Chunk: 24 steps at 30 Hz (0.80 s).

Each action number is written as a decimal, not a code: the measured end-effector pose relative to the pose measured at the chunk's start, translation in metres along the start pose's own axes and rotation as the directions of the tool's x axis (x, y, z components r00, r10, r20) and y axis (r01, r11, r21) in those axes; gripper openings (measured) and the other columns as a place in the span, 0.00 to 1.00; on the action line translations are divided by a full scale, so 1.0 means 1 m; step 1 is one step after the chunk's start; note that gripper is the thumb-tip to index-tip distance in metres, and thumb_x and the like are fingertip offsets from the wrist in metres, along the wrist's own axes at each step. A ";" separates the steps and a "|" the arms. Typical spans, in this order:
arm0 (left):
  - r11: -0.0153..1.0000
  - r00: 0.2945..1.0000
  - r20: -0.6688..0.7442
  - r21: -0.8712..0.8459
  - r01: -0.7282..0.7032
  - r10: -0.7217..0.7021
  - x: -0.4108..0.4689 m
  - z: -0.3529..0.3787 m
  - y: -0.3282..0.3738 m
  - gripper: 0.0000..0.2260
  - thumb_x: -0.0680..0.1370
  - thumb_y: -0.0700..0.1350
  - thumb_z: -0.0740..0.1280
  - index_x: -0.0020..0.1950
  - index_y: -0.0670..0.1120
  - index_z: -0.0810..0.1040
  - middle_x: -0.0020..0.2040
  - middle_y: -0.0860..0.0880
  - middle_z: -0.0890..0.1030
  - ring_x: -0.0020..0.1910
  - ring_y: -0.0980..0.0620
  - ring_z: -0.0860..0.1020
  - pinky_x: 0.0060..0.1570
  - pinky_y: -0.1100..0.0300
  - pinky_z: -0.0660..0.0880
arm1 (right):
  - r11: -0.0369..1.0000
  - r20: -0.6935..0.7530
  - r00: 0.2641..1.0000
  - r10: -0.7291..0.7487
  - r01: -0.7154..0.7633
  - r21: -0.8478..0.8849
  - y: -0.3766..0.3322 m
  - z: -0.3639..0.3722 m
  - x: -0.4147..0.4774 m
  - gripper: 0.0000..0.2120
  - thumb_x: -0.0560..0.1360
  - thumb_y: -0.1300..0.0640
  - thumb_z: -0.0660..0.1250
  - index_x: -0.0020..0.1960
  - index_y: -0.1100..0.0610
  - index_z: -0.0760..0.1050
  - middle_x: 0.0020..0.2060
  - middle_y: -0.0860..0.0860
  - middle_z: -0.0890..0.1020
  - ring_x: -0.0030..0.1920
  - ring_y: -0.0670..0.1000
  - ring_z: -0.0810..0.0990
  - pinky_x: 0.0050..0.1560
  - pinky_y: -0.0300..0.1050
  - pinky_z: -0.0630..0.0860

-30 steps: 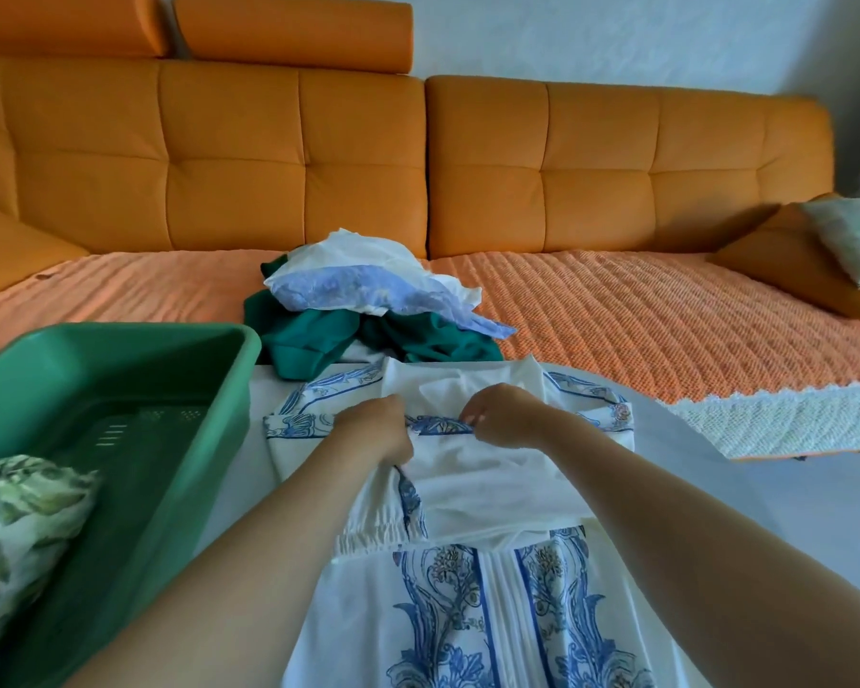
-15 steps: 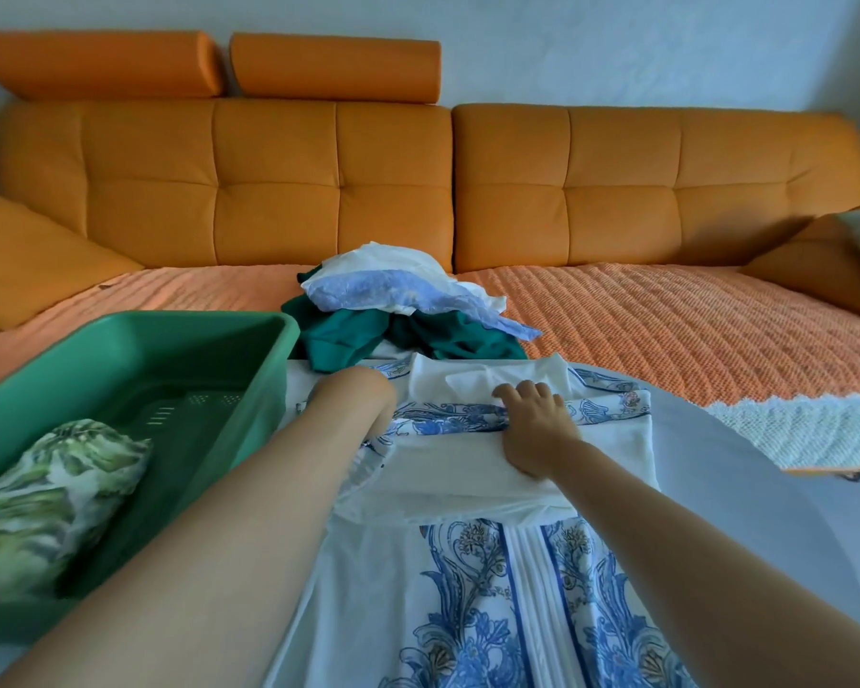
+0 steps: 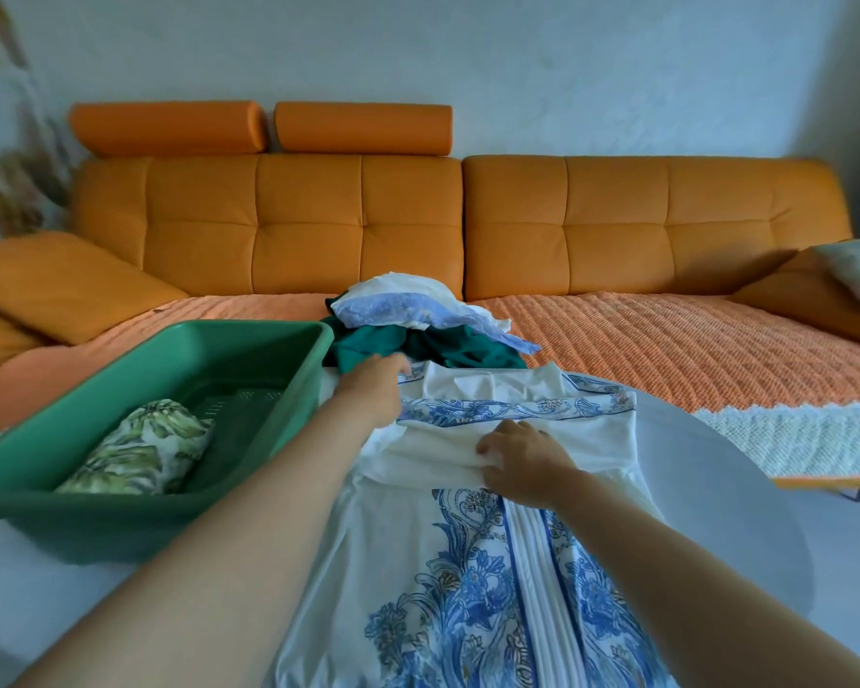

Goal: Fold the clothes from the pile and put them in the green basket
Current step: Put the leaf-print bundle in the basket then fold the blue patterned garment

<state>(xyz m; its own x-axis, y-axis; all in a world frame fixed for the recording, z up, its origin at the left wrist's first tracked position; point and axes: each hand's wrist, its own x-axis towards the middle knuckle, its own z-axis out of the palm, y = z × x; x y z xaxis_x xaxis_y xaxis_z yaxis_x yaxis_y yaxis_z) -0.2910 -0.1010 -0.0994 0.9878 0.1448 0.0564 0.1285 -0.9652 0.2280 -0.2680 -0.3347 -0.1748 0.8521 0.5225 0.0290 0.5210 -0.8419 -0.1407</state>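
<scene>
Pinching the folded white edge of the blue-patterned garment point(image 3: 467, 588) on the table point(image 3: 716, 513), the right hand point(image 3: 522, 464) is holding the fold, while the left hand point(image 3: 371, 392) is lying on its far left corner, gripping or pressing I cannot tell. Both should be pulling the layers square and flat before lifting it into the green basket point(image 3: 249, 326) alongside.

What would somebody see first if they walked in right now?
Probably the big orange sofa stretching across the back. Next, the green basket on the left, with one leafy rolled cloth inside. In the middle lies a white-and-blue garment, with the left hand at its far corner and the right hand pinching a fold.
</scene>
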 end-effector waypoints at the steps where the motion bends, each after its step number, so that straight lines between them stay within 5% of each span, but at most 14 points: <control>1: 0.999 0.996 0.072 -0.002 -0.043 0.043 -0.006 0.005 -0.001 0.22 0.76 0.35 0.61 0.67 0.53 0.74 0.68 0.47 0.74 0.64 0.45 0.74 0.58 0.53 0.74 | 1.000 -0.002 1.000 0.022 -0.022 0.004 -0.001 -0.001 -0.001 0.17 0.78 0.49 0.62 0.66 0.48 0.76 0.62 0.48 0.76 0.61 0.53 0.74 0.64 0.51 0.73; 5: 0.989 0.964 0.261 0.120 -0.087 0.053 -0.025 0.027 -0.008 0.25 0.79 0.37 0.58 0.73 0.56 0.72 0.78 0.48 0.64 0.72 0.44 0.68 0.68 0.52 0.69 | 0.996 -0.056 0.996 0.076 -0.079 -0.044 -0.004 -0.002 -0.003 0.17 0.80 0.59 0.59 0.64 0.48 0.79 0.60 0.50 0.81 0.57 0.55 0.80 0.59 0.50 0.77; 9: 0.997 0.978 0.210 0.078 -0.007 -0.009 -0.028 0.044 -0.020 0.25 0.81 0.41 0.57 0.76 0.61 0.65 0.81 0.48 0.46 0.75 0.41 0.60 0.69 0.48 0.67 | 0.987 -0.082 0.990 0.114 -0.122 -0.105 -0.002 -0.001 -0.009 0.16 0.81 0.60 0.62 0.65 0.50 0.79 0.53 0.55 0.83 0.53 0.57 0.82 0.58 0.50 0.79; 12: 0.998 0.991 0.122 -0.029 0.057 -0.054 -0.026 0.053 -0.024 0.19 0.84 0.46 0.57 0.75 0.56 0.68 0.76 0.41 0.61 0.70 0.40 0.66 0.66 0.50 0.69 | 0.978 -0.077 0.991 0.109 -0.121 -0.172 0.009 -0.006 -0.017 0.15 0.80 0.62 0.64 0.65 0.51 0.79 0.51 0.55 0.83 0.52 0.56 0.83 0.57 0.49 0.80; 15: 0.975 0.996 0.010 -0.204 0.084 -0.084 -0.023 0.060 -0.026 0.13 0.83 0.48 0.61 0.67 0.52 0.77 0.66 0.45 0.77 0.63 0.43 0.75 0.61 0.54 0.72 | 0.973 -0.081 0.987 0.138 -0.151 -0.175 0.028 -0.008 -0.022 0.16 0.77 0.65 0.67 0.62 0.52 0.79 0.47 0.52 0.82 0.49 0.53 0.82 0.54 0.46 0.81; 17: 0.968 0.993 0.023 -0.225 0.114 -0.112 -0.024 0.061 -0.024 0.15 0.81 0.55 0.63 0.67 0.55 0.76 0.64 0.53 0.80 0.64 0.46 0.76 0.63 0.55 0.68 | 0.978 -0.097 0.985 0.143 -0.156 -0.139 0.040 -0.009 -0.025 0.15 0.77 0.65 0.67 0.60 0.51 0.79 0.47 0.49 0.81 0.49 0.51 0.82 0.53 0.44 0.80; 19: 0.953 0.989 0.065 -0.265 0.149 -0.136 -0.025 0.063 -0.019 0.17 0.81 0.57 0.64 0.68 0.56 0.75 0.65 0.55 0.79 0.65 0.47 0.76 0.66 0.53 0.67 | 0.988 -0.099 0.987 0.128 -0.135 -0.073 0.047 -0.007 -0.027 0.19 0.76 0.66 0.68 0.64 0.51 0.78 0.59 0.47 0.81 0.58 0.53 0.81 0.59 0.47 0.79; 21: 0.932 0.989 0.044 -0.333 0.146 -0.140 -0.025 0.067 -0.016 0.15 0.80 0.50 0.66 0.67 0.54 0.76 0.65 0.51 0.79 0.62 0.46 0.77 0.64 0.52 0.72 | 0.994 -0.104 0.989 0.100 -0.104 -0.035 0.048 -0.004 -0.030 0.24 0.76 0.66 0.68 0.70 0.49 0.75 0.72 0.48 0.73 0.68 0.55 0.76 0.66 0.50 0.75; 24: 0.913 0.971 -0.052 -0.355 0.202 -0.235 -0.027 0.065 -0.019 0.18 0.78 0.37 0.60 0.63 0.52 0.78 0.64 0.46 0.78 0.60 0.43 0.78 0.60 0.54 0.74 | 0.997 -0.122 0.990 0.076 -0.074 0.024 0.046 -0.004 -0.032 0.27 0.78 0.66 0.66 0.73 0.49 0.71 0.74 0.50 0.70 0.69 0.54 0.75 0.70 0.47 0.71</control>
<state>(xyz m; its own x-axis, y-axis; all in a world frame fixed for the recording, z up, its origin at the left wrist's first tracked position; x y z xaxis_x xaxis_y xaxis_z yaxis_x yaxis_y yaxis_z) -0.3141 -0.1011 -0.1687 0.9240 0.3789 0.0519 0.2857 -0.7741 0.5649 -0.2712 -0.3913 -0.1782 0.8889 0.4364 0.1392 0.4554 -0.8747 -0.1661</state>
